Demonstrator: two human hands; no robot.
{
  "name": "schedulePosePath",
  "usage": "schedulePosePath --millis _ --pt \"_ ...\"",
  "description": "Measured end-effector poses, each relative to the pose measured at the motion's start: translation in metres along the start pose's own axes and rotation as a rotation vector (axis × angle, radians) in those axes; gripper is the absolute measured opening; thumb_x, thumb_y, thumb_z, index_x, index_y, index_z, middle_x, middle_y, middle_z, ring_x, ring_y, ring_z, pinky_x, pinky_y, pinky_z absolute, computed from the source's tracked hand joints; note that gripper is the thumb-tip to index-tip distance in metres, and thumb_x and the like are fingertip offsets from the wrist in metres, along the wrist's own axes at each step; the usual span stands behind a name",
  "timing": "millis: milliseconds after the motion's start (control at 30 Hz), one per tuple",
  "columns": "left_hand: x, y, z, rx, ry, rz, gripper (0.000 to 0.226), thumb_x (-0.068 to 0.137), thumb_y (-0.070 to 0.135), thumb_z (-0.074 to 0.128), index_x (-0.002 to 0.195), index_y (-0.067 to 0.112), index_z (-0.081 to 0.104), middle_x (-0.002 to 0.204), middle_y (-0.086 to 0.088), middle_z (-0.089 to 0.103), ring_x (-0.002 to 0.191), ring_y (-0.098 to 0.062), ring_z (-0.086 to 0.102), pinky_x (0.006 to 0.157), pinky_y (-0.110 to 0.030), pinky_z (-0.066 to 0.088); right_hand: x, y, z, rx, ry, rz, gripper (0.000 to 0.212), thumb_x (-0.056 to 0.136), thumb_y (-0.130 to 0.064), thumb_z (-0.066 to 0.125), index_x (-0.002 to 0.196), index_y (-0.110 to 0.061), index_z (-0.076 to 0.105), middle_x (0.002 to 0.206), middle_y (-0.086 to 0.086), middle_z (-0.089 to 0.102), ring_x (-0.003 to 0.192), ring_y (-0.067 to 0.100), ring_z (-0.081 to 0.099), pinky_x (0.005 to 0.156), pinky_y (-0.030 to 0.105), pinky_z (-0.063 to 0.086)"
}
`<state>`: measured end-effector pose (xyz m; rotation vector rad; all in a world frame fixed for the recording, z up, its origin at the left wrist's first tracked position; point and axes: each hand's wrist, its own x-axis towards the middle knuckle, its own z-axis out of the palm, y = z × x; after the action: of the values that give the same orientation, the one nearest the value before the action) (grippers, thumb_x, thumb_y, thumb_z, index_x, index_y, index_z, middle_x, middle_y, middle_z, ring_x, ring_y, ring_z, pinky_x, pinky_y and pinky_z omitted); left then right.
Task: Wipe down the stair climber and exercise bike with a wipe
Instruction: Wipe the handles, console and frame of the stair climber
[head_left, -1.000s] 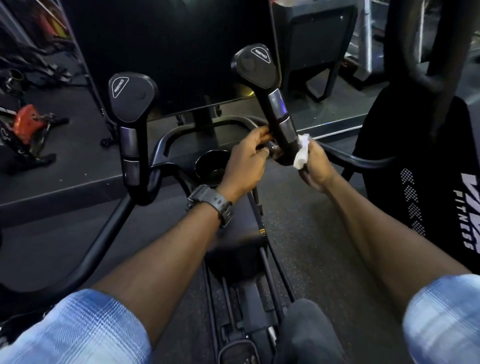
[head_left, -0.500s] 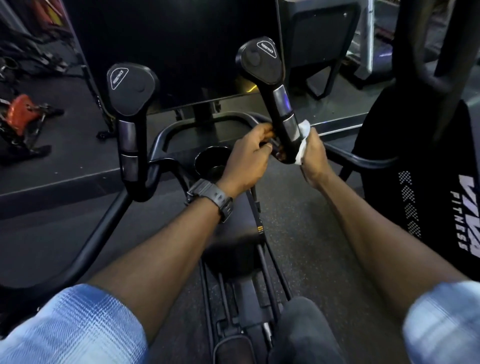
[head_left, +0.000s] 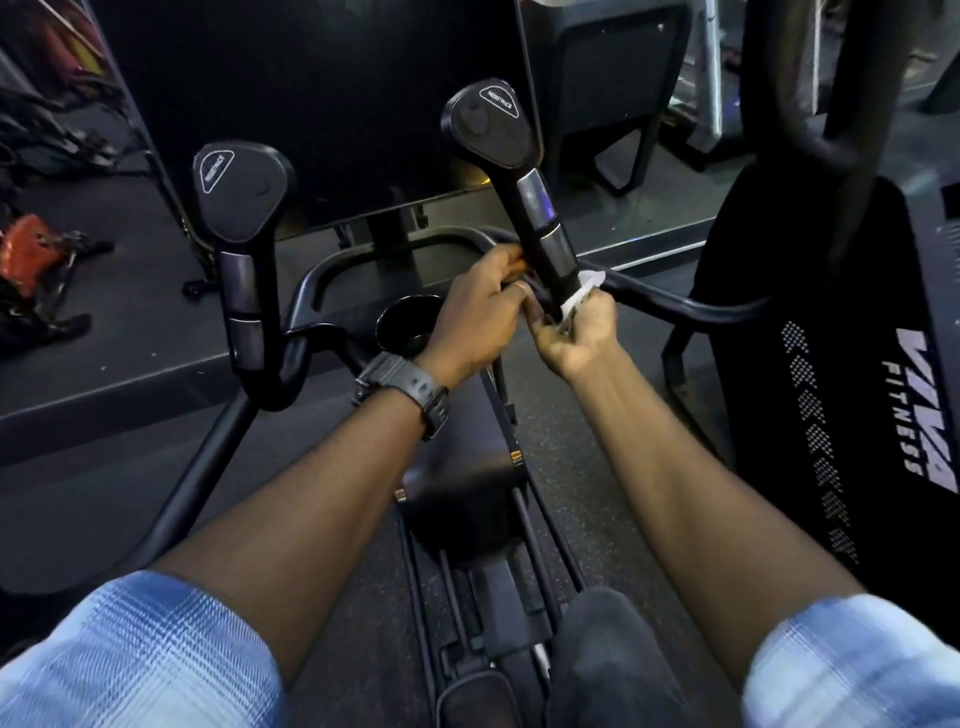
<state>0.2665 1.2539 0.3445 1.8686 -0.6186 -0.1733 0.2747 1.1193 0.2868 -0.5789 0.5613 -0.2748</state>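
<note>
I face a black exercise machine with two upright handles. The right handle (head_left: 535, 208) rises from a curved bar (head_left: 691, 306); the left handle (head_left: 239, 223) stands free. My left hand (head_left: 472, 317), with a black watch on its wrist, is closed around the base of the right handle. My right hand (head_left: 576, 332) presses a crumpled white wipe (head_left: 579, 293) against the same base from the right side. Both hands nearly touch. The wipe is partly hidden by the handle and my fingers.
A round black cup holder (head_left: 405, 322) sits just left of my hands. A dark screen (head_left: 322, 104) stands behind the handles. A black machine marked VIVA FITNESS (head_left: 883, 389) stands close on the right. An orange-seated machine (head_left: 36, 249) lies at far left. My knee (head_left: 608, 660) is below.
My right hand has slid the wipe down the right handle to its base, closer to my left hand. The left hand keeps its hold on the handle base.
</note>
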Motion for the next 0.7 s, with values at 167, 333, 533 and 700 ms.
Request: schedulePosePath --millis 167,333,533,700 --pt "-0.002 0.006 0.0 0.004 -0.019 0.004 0.04 0.095 0.0 0.047 0.133 0.011 0.056 0.114 0.011 0.065 0.104 0.005 0.06 0.096 -0.02 0.047 0.003 -0.007 0.01 0.041 0.129 0.095 0.043 0.102 -0.042 0.046 0.107 -0.005 0.067 0.078 0.017 0.073 0.062 0.029 0.072 0.077 0.034 0.058" --pt "-0.001 0.005 -0.001 0.04 -0.019 -0.002 0.039 0.096 0.002 0.047 0.13 0.019 0.057 0.114 0.014 0.064 0.104 0.007 0.059 0.095 -0.016 0.046 -0.014 -0.005 0.024 0.032 0.189 0.077 0.034 0.093 -0.044 0.056 0.114 -0.019 0.065 0.096 0.005 0.065 0.069 0.018 0.059 0.058 0.025 0.052" --pt "0.002 0.012 0.001 0.059 0.073 -0.045 0.024 0.102 0.029 0.044 0.089 0.03 0.064 0.084 0.012 0.065 0.079 -0.005 0.059 0.073 -0.03 0.044 -0.042 0.002 0.049 -0.52 0.403 -0.425 0.04 0.101 -0.046 0.033 0.098 -0.026 0.067 0.1 0.001 0.071 0.101 0.028 0.066 0.096 0.04 0.048" --pt "0.0 0.032 -0.002 -0.081 0.165 -0.076 0.036 0.097 0.048 0.042 0.079 0.023 0.059 0.077 -0.001 0.064 0.072 -0.014 0.061 0.074 -0.04 0.05 -0.049 -0.018 0.072 -0.978 0.241 -0.66 0.059 0.106 -0.051 0.018 0.124 -0.022 0.066 0.119 0.007 0.069 0.113 0.03 0.061 0.088 0.037 0.041"
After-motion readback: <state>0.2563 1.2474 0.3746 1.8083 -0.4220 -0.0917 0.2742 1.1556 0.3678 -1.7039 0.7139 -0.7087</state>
